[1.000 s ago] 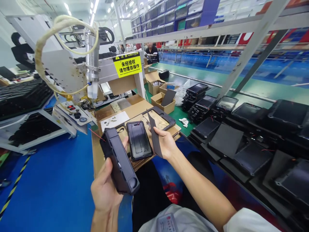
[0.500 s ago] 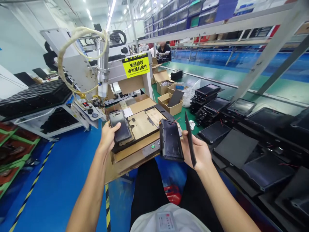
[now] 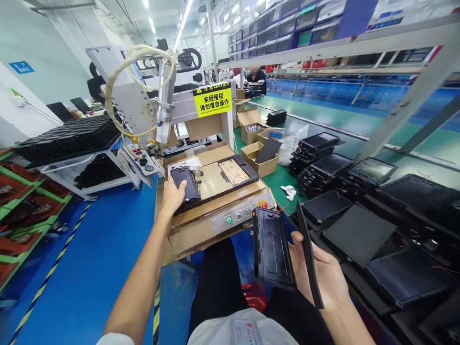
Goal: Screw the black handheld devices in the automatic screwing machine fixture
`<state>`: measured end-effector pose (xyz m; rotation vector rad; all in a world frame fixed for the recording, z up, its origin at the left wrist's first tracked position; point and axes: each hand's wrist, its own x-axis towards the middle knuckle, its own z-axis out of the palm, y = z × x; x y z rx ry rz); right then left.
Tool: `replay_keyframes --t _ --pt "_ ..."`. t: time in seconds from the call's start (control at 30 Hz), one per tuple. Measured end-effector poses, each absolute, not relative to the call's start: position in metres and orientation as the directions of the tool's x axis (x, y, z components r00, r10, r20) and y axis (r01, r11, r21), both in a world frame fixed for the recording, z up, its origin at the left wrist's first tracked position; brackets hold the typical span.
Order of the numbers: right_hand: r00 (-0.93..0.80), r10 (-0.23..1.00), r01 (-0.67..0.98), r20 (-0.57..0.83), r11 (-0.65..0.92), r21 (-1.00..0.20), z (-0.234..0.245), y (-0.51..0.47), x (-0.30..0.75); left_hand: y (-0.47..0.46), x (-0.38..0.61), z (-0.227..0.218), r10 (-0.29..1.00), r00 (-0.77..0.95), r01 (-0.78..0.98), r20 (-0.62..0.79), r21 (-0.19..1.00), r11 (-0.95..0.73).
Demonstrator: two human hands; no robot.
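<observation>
My left hand [image 3: 173,195] holds a black device housing [image 3: 187,184] by its left side, thumb across its face. That housing is over the left end of a black-edged fixture plate [image 3: 210,182] on the machine's cardboard-covered bed; whether it touches the plate I cannot tell. Low at the right, my right hand [image 3: 328,278] grips a second black housing [image 3: 273,249], tilted, with a red wire at its top end. A thin black sheet [image 3: 308,254] stands on edge in the same hand, between the thumb and the palm.
A dispensing machine's nozzle [image 3: 165,103] hangs behind the plate. Buttons and a red emergency stop [image 3: 263,204] line the bed's front. Stacked housings [image 3: 319,167] and a dark sheet [image 3: 360,234] lie at the right. Open cardboard boxes [image 3: 260,165] stand behind. A person [image 3: 256,81] sits far back.
My right hand has moved down and right, bringing its housing and thin sheet away from the machine bed. My left hand still holds its housing at the plate's left end. The view has shifted slightly.
</observation>
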<state>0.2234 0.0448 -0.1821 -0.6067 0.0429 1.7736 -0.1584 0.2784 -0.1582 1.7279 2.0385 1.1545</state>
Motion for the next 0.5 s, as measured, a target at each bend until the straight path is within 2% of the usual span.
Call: replay_keyframes --t 0.13,0.23,0.4,0.5 --pt "-0.202 0.87 -0.926 -0.45 -0.319 -0.201 -0.187 0.039 0.228 0.28 -0.157 -0.155 0.915 -0.285 0.856 0.285 0.505 0.109" --pt "-0.211 0.845 -0.929 -0.491 -0.329 -0.168 -0.191 0.037 0.232 0.283 -0.157 -0.156 0.931 -0.255 0.898 0.26 0.42 0.129" --pt "-0.18 0.857 -0.936 -0.483 -0.3 -0.183 -0.192 0.036 0.23 0.284 -0.151 -0.16 0.931 -0.248 0.923 0.268 0.356 0.143" --pt "-0.175 0.854 -0.947 -0.49 -0.281 -0.152 -0.191 0.038 0.228 0.283 -0.148 -0.165 0.928 -0.246 0.929 0.278 0.341 0.144"
